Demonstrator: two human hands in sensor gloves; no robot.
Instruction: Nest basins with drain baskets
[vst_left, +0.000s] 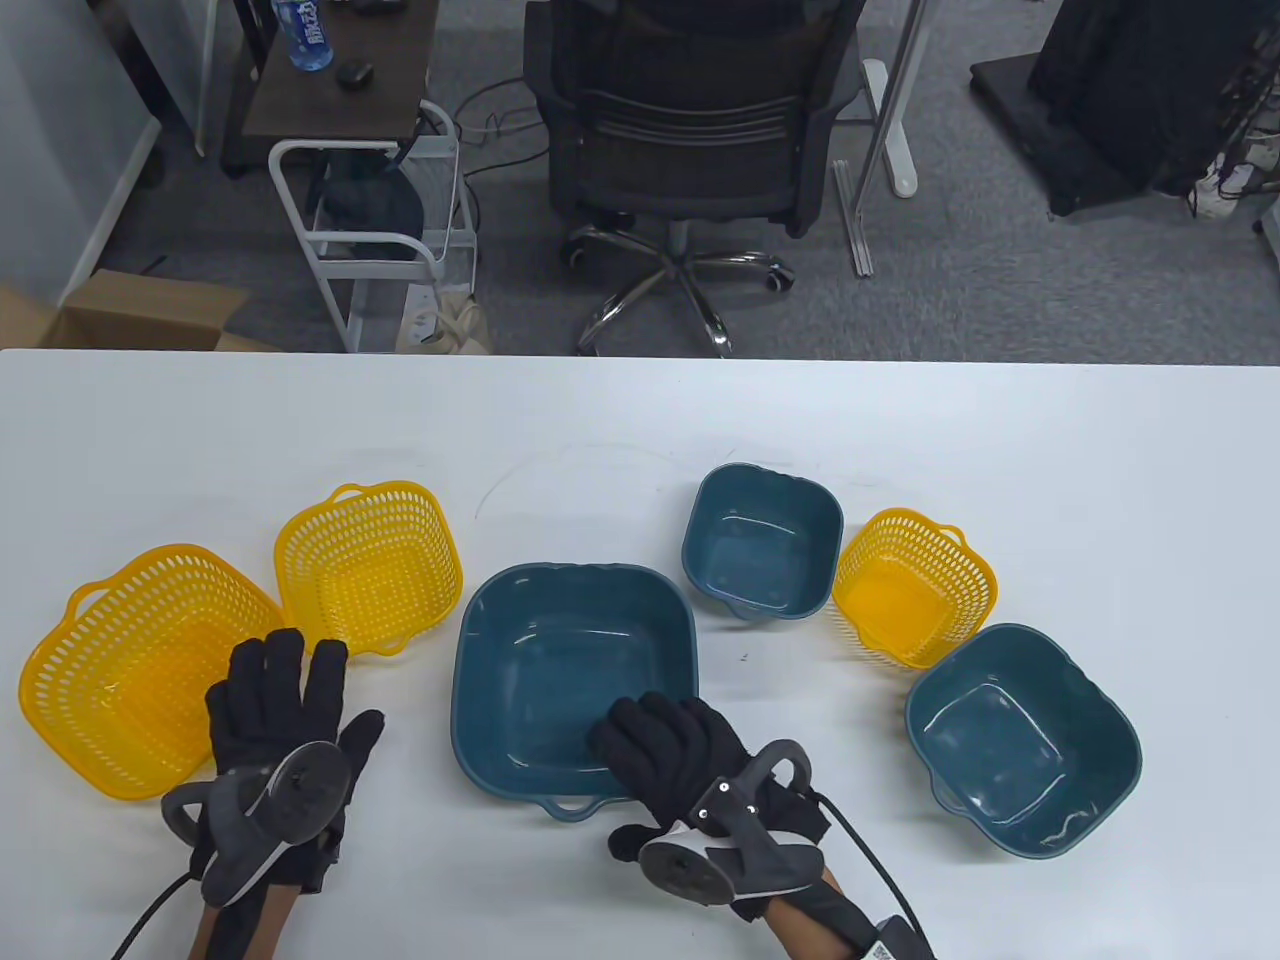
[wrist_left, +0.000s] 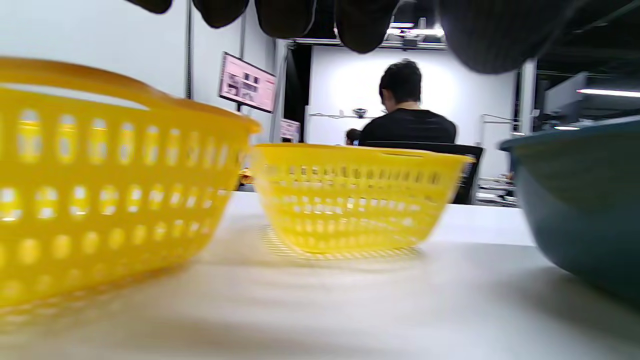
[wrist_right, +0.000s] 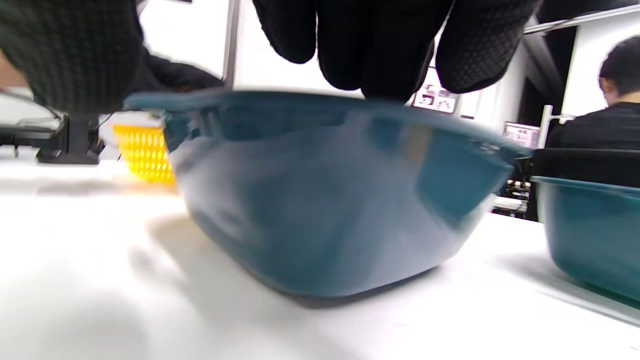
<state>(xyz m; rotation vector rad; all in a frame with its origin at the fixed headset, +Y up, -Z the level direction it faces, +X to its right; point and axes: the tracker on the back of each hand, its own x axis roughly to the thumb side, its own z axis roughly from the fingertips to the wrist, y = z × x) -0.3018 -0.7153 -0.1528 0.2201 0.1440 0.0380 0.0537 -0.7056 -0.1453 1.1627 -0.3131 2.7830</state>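
Three blue basins stand on the white table (vst_left: 640, 430): a large one (vst_left: 575, 660) in the middle, a small one (vst_left: 762, 540) behind it, a medium one (vst_left: 1022, 740) at the right. Three yellow drain baskets stand apart: large (vst_left: 140, 670) and medium (vst_left: 368, 565) at the left, small (vst_left: 912, 585) between two basins. My left hand (vst_left: 290, 690) lies open with spread fingers next to the large basket (wrist_left: 100, 200). My right hand (vst_left: 645, 735) reaches its fingers (wrist_right: 370, 45) over the large basin's near rim (wrist_right: 325, 200), thumb apart outside.
An office chair (vst_left: 690, 130) and a white cart (vst_left: 370, 220) stand on the floor beyond the table's far edge. In the left wrist view the medium basket (wrist_left: 350, 200) is straight ahead and the large basin's wall (wrist_left: 580, 210) is at the right.
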